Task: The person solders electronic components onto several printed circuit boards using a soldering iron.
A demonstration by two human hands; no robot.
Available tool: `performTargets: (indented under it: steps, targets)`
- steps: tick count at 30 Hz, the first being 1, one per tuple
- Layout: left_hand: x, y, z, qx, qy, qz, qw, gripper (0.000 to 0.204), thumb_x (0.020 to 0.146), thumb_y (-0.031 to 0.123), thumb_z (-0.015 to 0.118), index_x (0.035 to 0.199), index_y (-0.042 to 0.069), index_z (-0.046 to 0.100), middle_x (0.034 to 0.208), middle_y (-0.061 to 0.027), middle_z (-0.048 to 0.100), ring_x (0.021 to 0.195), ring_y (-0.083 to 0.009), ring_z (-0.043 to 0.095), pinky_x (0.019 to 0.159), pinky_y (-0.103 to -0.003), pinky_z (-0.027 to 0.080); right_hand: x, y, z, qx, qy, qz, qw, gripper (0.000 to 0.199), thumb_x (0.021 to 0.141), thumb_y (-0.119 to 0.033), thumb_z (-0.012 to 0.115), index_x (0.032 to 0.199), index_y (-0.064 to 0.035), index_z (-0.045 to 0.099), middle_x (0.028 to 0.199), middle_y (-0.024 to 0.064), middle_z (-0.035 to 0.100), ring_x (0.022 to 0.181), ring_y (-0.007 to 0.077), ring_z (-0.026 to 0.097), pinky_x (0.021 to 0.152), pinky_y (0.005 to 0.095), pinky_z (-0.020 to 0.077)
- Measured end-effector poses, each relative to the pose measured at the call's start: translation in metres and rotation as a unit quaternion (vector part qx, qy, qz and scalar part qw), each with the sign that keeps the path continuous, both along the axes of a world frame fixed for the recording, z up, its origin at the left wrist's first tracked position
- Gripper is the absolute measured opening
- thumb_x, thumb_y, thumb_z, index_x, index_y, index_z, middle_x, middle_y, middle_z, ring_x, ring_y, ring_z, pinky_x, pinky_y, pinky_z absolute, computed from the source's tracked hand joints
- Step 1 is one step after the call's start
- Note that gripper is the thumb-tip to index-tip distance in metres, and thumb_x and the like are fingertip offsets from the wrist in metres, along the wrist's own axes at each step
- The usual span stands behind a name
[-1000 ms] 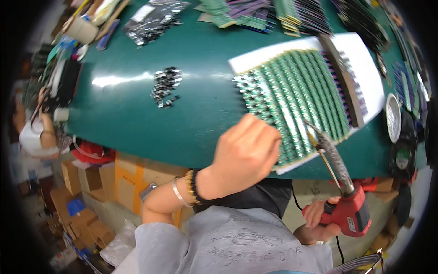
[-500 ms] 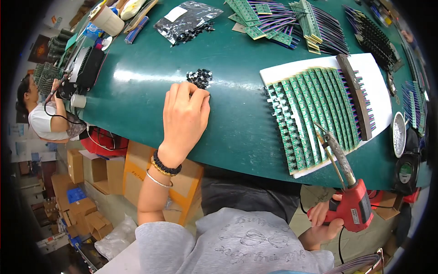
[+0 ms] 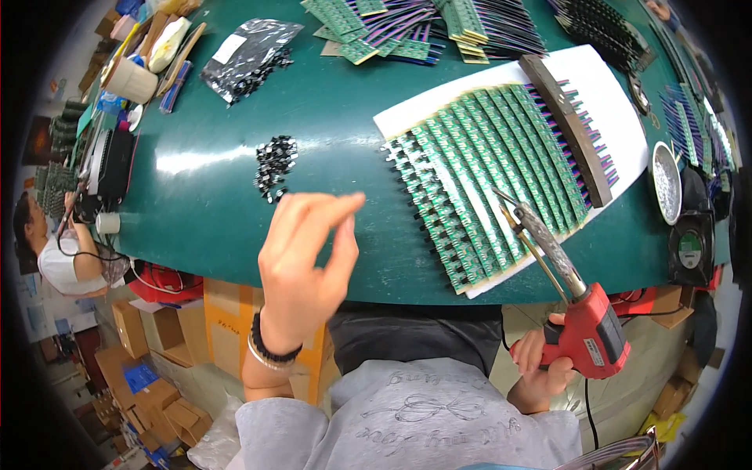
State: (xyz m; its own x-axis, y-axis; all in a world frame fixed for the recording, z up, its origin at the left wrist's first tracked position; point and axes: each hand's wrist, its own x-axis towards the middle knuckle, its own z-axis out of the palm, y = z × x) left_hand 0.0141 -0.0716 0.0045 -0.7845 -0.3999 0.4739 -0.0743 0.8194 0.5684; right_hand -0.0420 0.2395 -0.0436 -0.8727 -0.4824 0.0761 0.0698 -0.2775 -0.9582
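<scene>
- Left of white board (image 3: 612, 94), across a tabletop (image 3: 384, 274) gap: left hand (image 3: 304, 251), fingertips slightly parted, contents unclear.
- Right hand (image 3: 543, 364): clasping soldering gun (image 3: 591, 329), long axis crossing board's near edge, tip forward-left.

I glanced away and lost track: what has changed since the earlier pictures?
The left-hand grip went left from the green circuit boards to the pile of small black parts, then drew away rightward, back toward the boards. Whether it holds a part is unclear. The right-hand grip still holds the red soldering gun, tip over the boards.
</scene>
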Motion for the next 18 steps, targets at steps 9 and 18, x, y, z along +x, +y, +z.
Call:
performTargets:
  steps: [9, 18]
  targets:
    - [0.0, 0.098, 0.001, 0.211, 0.062, -0.268, 0.938, 0.024, 0.065, -0.006, 0.071, 0.089, -0.004, 0.069, 0.09, -0.0123, 0.068, 0.079, -0.027, 0.066, 0.064, -0.034, 0.055, 0.001, -0.01, 0.022, 0.108, -0.083, 0.043, 0.99, 0.065, 0.082, 0.01, 0.057, 0.14, -0.0063, 0.032, 0.074, 0.0112, 0.064, 0.061, 0.016, 0.06, 0.057, 0.0296, 0.051]
    - [-0.008, 0.114, -0.017, 0.187, 0.076, -0.265, 0.943, 0.028, 0.061, 0.001, 0.071, 0.09, 0.0, 0.07, 0.091, -0.0091, 0.064, 0.079, -0.0252, 0.058, 0.066, -0.034, 0.05, -0.005, -0.02, 0.022, 0.104, -0.066, 0.045, 0.991, 0.066, 0.081, 0.005, 0.057, 0.14, -0.0036, 0.03, 0.08, 0.0121, 0.061, 0.055, 0.0126, 0.053, 0.046, 0.0225, 0.0426]
